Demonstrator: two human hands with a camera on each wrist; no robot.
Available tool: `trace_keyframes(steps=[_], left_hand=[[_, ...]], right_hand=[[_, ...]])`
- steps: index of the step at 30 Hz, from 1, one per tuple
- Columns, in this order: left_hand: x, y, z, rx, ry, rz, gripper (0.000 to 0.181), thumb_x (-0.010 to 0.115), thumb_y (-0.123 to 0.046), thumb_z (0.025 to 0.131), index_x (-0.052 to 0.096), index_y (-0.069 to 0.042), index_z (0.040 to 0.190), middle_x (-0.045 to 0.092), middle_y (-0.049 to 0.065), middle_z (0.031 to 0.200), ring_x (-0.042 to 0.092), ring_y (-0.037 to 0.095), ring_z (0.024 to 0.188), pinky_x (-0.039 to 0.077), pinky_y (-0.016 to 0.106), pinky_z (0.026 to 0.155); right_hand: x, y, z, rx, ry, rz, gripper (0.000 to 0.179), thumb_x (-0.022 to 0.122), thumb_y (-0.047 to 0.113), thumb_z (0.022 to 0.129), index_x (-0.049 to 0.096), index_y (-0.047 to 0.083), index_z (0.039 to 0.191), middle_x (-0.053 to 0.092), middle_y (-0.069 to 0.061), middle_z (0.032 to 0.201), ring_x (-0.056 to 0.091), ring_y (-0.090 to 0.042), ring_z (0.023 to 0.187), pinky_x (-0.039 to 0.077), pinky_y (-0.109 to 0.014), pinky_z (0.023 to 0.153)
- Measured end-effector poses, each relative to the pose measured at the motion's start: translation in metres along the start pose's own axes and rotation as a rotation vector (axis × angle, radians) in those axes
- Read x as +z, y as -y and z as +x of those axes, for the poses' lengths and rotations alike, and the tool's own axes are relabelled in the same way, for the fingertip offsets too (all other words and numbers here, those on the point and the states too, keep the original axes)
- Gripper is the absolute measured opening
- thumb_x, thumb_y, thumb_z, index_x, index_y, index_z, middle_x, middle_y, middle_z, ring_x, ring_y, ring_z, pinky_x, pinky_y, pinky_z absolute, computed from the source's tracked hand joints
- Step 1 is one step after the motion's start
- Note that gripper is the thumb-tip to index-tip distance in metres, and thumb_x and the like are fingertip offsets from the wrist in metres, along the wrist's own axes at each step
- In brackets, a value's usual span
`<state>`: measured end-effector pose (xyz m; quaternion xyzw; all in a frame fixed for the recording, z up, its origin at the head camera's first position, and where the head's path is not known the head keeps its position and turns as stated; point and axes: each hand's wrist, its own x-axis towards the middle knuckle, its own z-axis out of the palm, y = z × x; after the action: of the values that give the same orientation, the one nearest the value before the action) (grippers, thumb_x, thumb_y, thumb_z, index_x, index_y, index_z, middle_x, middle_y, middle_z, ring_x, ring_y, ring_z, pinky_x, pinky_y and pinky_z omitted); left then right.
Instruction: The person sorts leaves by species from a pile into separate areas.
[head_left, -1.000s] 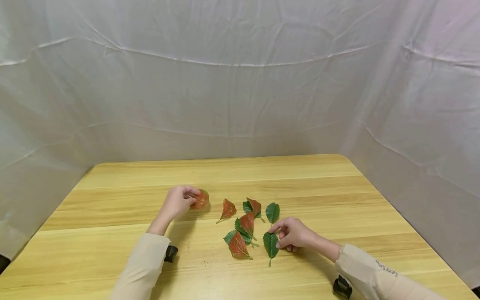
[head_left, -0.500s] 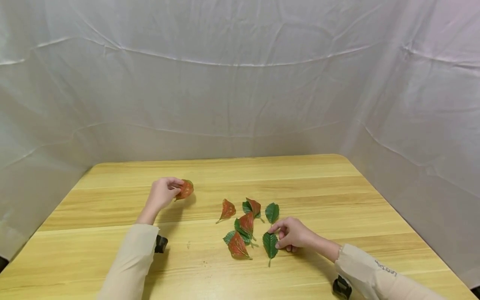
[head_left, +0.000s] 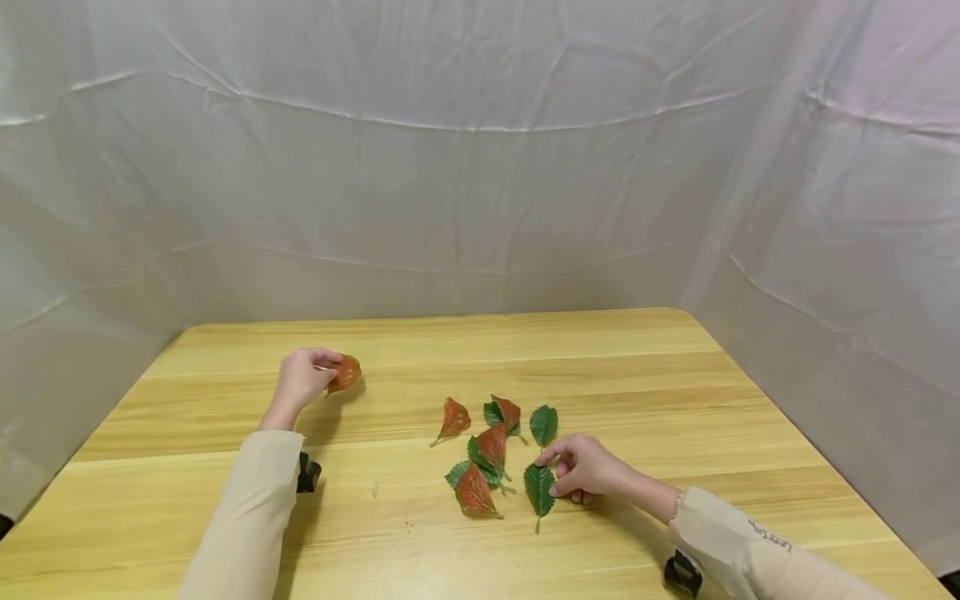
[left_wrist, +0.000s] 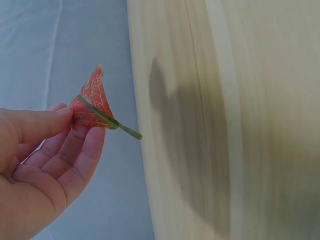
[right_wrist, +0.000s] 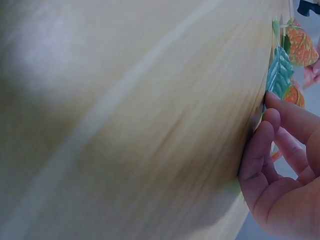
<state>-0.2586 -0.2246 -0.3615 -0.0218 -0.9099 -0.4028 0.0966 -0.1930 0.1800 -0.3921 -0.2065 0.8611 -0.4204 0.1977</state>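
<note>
My left hand (head_left: 303,377) pinches a red artificial leaf (head_left: 346,373) over the left back part of the table. In the left wrist view the red leaf (left_wrist: 92,102) sits between thumb and fingers, its green stem (left_wrist: 129,131) pointing right. Near the middle right, my right hand (head_left: 588,468) rests with its thumb and index fingertips at the edge of a green leaf (head_left: 538,489) that lies on the table. Those fingertips stand apart, and in the right wrist view the other fingers (right_wrist: 260,170) curl loosely beside the table surface.
Left of the right hand, a red leaf (head_left: 476,493) and another red leaf (head_left: 492,446) overlap green ones. A third red-and-green pair (head_left: 507,412) lies behind, beside a single green leaf (head_left: 543,425). One red leaf (head_left: 453,419) lies apart. Grey cloth (head_left: 450,167) hangs around the table.
The left hand has carried the red leaf further left and toward the back, away from the other leaves. The right hand and the leaves near it stay where they were.
</note>
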Motion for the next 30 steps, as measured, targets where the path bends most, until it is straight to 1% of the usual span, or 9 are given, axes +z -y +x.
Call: trace_keyframes(steps=[4, 10, 14, 22, 28, 30], left_hand=[[-0.003, 0.004, 0.002, -0.018, -0.006, 0.020, 0.021, 0.054, 0.010, 0.080, 0.061, 0.013, 0.100, 0.060, 0.028, 0.097, 0.058, 0.039, 0.085, 0.050, 0.036, 0.063], [-0.004, 0.008, 0.008, -0.056, 0.001, 0.047, 0.023, 0.054, 0.008, 0.081, 0.061, 0.011, 0.102, 0.060, 0.027, 0.098, 0.054, 0.041, 0.094, 0.046, 0.043, 0.073], [-0.003, 0.011, 0.011, -0.072, 0.020, 0.052, 0.023, 0.053, 0.009, 0.081, 0.061, 0.012, 0.102, 0.061, 0.026, 0.095, 0.053, 0.040, 0.095, 0.045, 0.043, 0.076], [-0.001, 0.017, 0.012, -0.079, 0.057, 0.080, 0.023, 0.053, 0.011, 0.078, 0.061, 0.013, 0.100, 0.062, 0.026, 0.091, 0.053, 0.040, 0.092, 0.044, 0.045, 0.078], [-0.001, 0.021, 0.011, -0.061, 0.063, 0.082, 0.023, 0.053, 0.012, 0.077, 0.061, 0.014, 0.098, 0.062, 0.026, 0.089, 0.055, 0.039, 0.088, 0.043, 0.045, 0.078], [-0.002, 0.021, 0.011, -0.053, 0.062, 0.086, 0.022, 0.054, 0.011, 0.077, 0.061, 0.014, 0.098, 0.062, 0.026, 0.091, 0.054, 0.040, 0.089, 0.042, 0.046, 0.079]], right_hand=[[0.000, 0.000, 0.000, -0.004, 0.001, -0.001, 0.031, 0.069, -0.006, 0.071, 0.064, -0.002, 0.102, 0.050, -0.002, 0.059, 0.046, -0.009, 0.040, 0.039, -0.023, 0.036], [0.000, 0.000, 0.000, -0.006, 0.002, 0.001, 0.031, 0.069, -0.006, 0.072, 0.064, -0.002, 0.102, 0.050, -0.002, 0.059, 0.046, -0.009, 0.040, 0.039, -0.023, 0.036], [0.000, 0.000, 0.000, -0.013, 0.001, -0.003, 0.030, 0.069, -0.006, 0.071, 0.064, -0.002, 0.101, 0.050, -0.002, 0.059, 0.046, -0.009, 0.040, 0.039, -0.023, 0.036], [0.000, -0.001, 0.000, -0.016, 0.002, -0.007, 0.030, 0.069, -0.006, 0.071, 0.064, -0.002, 0.101, 0.051, -0.002, 0.058, 0.046, -0.009, 0.040, 0.039, -0.024, 0.036], [-0.001, -0.001, 0.000, -0.011, 0.004, -0.002, 0.030, 0.069, -0.006, 0.072, 0.064, -0.002, 0.101, 0.051, -0.002, 0.059, 0.046, -0.009, 0.040, 0.039, -0.024, 0.036], [-0.001, -0.001, 0.000, -0.012, 0.005, -0.004, 0.030, 0.069, -0.006, 0.072, 0.064, -0.002, 0.101, 0.050, -0.002, 0.059, 0.046, -0.009, 0.040, 0.040, -0.024, 0.036]])
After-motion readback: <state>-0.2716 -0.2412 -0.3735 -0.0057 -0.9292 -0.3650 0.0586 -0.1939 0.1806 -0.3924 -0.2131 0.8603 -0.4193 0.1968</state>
